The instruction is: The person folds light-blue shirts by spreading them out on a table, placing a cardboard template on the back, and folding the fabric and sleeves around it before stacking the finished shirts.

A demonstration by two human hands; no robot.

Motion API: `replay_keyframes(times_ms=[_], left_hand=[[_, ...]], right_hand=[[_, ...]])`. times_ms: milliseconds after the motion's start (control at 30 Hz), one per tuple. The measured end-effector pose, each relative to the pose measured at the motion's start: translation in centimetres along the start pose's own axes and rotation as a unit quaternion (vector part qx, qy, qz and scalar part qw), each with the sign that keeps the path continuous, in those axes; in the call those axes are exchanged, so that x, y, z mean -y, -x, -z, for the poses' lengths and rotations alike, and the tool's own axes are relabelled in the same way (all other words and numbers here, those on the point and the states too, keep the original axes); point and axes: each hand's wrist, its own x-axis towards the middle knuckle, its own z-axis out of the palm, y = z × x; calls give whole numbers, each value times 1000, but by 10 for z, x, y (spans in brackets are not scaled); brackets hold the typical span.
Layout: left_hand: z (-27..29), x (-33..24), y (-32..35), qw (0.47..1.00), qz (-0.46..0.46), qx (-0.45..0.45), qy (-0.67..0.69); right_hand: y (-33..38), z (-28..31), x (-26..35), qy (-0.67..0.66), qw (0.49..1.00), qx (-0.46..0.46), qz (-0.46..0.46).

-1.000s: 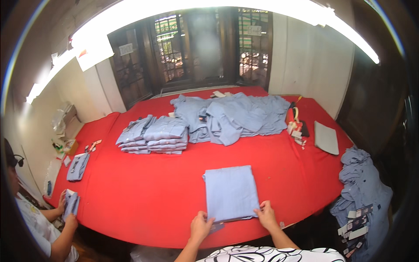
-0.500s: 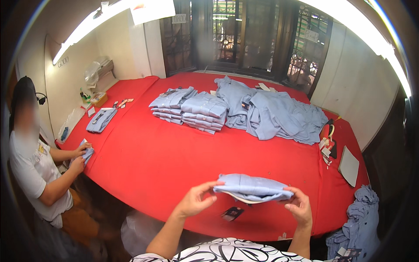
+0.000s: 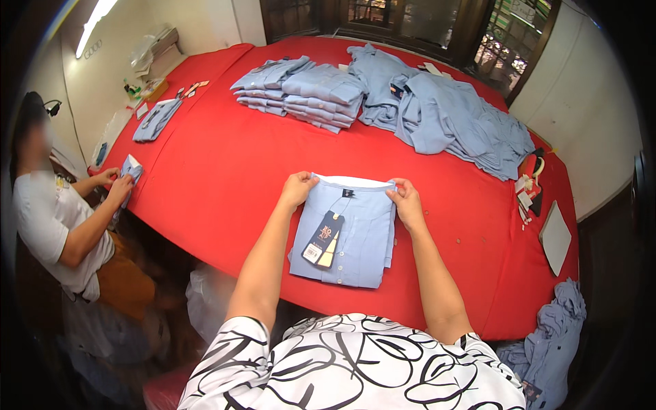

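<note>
Both hands pinched the collar end of the folded blue shirt [image 3: 348, 229] at frame centre: left hand [image 3: 298, 189], right hand [image 3: 408, 203]. Already folded, tag up; neat stacks [image 3: 301, 89] upper-middle; unfolded heap [image 3: 444, 116] upper right remained.

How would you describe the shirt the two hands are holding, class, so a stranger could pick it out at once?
On the red table, look at the near edge. A folded blue shirt lies flat there, alone, its collar end pinched by the left hand and right hand. Unlike the stacked shirts and loose pile at the far side, it shows a dark hang tag.
</note>
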Motion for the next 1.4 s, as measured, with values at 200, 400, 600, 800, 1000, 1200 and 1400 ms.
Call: replay_keyframes(times_ms=[200,400,600,800,1000,1200,1400], left_hand=[[-2,0,3,996,23,-46,-74],[19,4,19,986,17,109,123],[31,-17,49,967,-5,252,34],[57,9,52,965,-28,256,-52],[161,0,-11,955,-79,144,-245],[258,-70,-149,922,-25,-60,-382],[265,-23,-263,894,-47,-124,-429]], right_hand=[[17,-6,5,74,995,-36,-58],[38,18,14,63,976,199,-54],[43,11,40,33,971,194,-133],[34,-7,40,99,958,241,-122],[-35,-113,56,138,937,313,-75],[-161,-289,33,26,969,245,-4],[-215,-320,-11,-40,981,191,-3]])
